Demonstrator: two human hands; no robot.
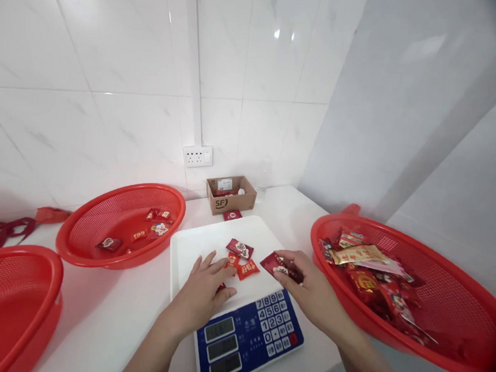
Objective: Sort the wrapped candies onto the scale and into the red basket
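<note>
A white weighing scale [182, 244] with a blue keypad panel stands on the table in front of me. On its pan lie a dark red wrapped packet [239, 249] and a bright red packet [247, 269], with another red packet [232, 263] partly under my fingers. My left hand [207, 286] is over the pan, fingers spread, beside these packets. A bit of dark red wrapper shows between its thumb and index finger; the rest is hidden. My right hand [303, 275] pinches a dark red packet [276, 265] above the pan's right edge.
A red basket [404, 231] heaped with packets stands at the right. Another red basket [69, 240] with several packets is at the left, a third red basket [52, 284] nearer me. Behind the scale sits a small cardboard box [233, 203] near the wall.
</note>
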